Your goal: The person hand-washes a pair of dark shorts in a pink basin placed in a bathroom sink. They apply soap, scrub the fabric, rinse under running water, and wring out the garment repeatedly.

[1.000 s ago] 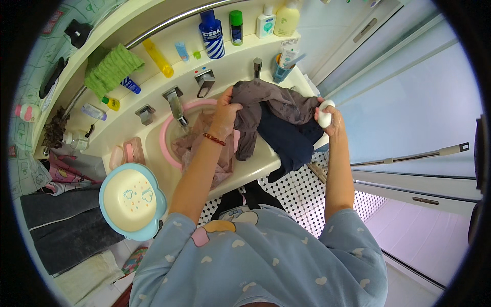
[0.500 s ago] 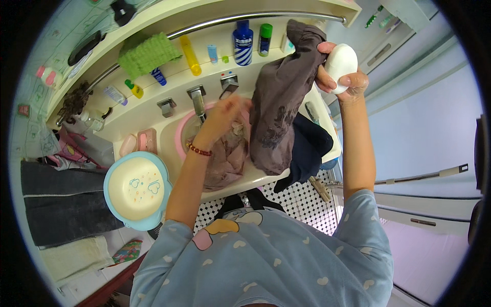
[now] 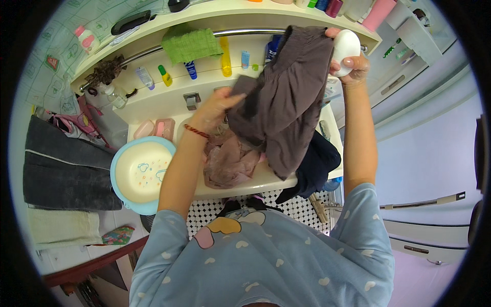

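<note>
My right hand [image 3: 353, 69], raised at the right, is closed around a white bar of soap [image 3: 347, 50]. Its fingers also hold the gathered top of a pair of brown trousers [image 3: 291, 97]. The trousers hang spread out over the sink [image 3: 204, 193]. My left hand [image 3: 217, 107], with a beaded bracelet at the wrist, pinches the trousers' left edge. Below it, wet pinkish-brown cloth [image 3: 230, 161] lies in the sink, partly covered by the trousers. A dark navy cloth [image 3: 319, 163] drapes over the sink's right edge.
A blue-rimmed basin [image 3: 138, 176] stands left of the sink, beside a pink soap dish [image 3: 164, 128]. A green towel [image 3: 192, 45] hangs on the metal rail [image 3: 245, 32] at the back. Tubes, including a yellow one [image 3: 225, 59], line the ledge beneath.
My right hand has lifted slightly, and the trousers are now spread wider toward the left. My left hand has moved a little left and taken hold of their edge. The view has shifted.
</note>
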Motion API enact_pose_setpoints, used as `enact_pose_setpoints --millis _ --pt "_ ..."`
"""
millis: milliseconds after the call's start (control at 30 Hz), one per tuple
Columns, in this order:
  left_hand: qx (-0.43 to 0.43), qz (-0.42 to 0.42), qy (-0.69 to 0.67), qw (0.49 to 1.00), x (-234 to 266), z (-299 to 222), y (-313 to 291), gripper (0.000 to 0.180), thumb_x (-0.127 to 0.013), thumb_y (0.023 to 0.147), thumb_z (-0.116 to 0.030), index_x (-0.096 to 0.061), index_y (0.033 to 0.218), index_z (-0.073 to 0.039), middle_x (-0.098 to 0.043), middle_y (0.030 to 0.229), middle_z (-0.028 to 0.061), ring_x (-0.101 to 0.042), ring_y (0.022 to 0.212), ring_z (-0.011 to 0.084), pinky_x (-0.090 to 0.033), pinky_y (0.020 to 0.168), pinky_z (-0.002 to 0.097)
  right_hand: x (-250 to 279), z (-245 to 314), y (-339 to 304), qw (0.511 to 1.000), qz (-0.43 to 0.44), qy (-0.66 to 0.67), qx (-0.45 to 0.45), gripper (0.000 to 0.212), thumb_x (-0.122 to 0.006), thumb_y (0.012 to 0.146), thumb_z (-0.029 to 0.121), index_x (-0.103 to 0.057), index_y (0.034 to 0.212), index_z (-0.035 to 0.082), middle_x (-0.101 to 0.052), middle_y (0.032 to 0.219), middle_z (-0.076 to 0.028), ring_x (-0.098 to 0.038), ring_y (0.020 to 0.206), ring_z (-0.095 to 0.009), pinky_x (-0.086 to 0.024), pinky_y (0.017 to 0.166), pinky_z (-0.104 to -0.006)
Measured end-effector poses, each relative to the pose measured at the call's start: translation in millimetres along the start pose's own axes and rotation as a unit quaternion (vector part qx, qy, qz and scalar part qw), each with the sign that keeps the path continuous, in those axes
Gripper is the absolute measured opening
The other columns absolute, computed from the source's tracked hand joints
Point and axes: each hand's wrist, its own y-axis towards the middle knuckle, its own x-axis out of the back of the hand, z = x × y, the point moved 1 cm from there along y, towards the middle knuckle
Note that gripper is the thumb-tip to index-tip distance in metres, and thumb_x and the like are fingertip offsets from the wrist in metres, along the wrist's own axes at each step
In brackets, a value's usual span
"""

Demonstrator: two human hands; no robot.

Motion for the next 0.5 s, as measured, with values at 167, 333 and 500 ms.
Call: enact_pose_setpoints --millis 167,333,500 --pt "-0.158 -0.092 0.073 0.980 21.5 -69.2 -26.5 0.025 -0.058 0.084 -0.018 -0.060 0.100 0.001 -0.063 0.095 0.0047 -0.057 0.085 0.0113 -0.044 0.079 0.0245 21.5 -9.6 -2.1 0.995 -0.086 -0.023 0.039 0.071 -0.059 0.055 0.011 -0.040 0.119 -0.013 -0.055 0.085 -0.014 -0.051 0.058 -0.017 -0.043 0.050 -0.0277" --pt "-0.182 -0.161 0.148 0.959 15.7 -119.6 -33.9 0.025 -0.059 0.084 -0.022 -0.061 0.096 -0.001 -0.063 0.091 0.0025 -0.056 0.080 0.0084 -0.044 0.075 0.0209 11.1 -4.1 13.5 0.987 -0.085 -0.136 0.005 0.063 -0.056 0.056 0.011 -0.046 0.114 -0.012 -0.056 0.094 -0.016 -0.052 0.061 -0.017 -0.044 0.055 -0.0279" --pt "-0.210 -0.213 0.265 0.917 31.3 -149.4 -44.4 0.027 -0.059 0.085 -0.022 -0.061 0.101 -0.001 -0.062 0.092 0.0017 -0.056 0.080 0.0073 -0.043 0.074 0.0199 -9.9 14.4 34.5 0.965 -0.047 -0.255 -0.044 0.058 -0.054 0.058 0.012 -0.052 0.114 -0.001 -0.059 0.073 -0.009 -0.056 0.064 -0.014 -0.046 0.060 -0.0241"
